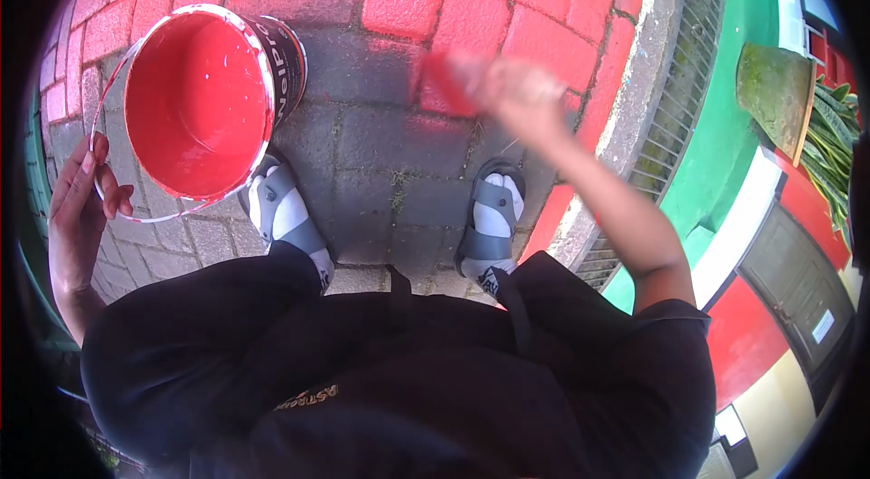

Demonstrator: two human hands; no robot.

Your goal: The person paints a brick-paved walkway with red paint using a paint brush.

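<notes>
Brick paving [399, 130] half painted red, drain grate [684, 71], green wall [734, 130]

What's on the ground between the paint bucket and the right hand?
Head view: only brick paving between the paint bucket and the blurred right hand, partly unpainted grey.

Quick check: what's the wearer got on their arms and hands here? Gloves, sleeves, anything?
No gloves: both the left hand and the right hand are bare. Black short sleeves end above the elbows, so the forearms are uncovered. No watch or wristband shows. The right hand is motion-blurred, so rings or paint marks on its fingers cannot be told.
</notes>
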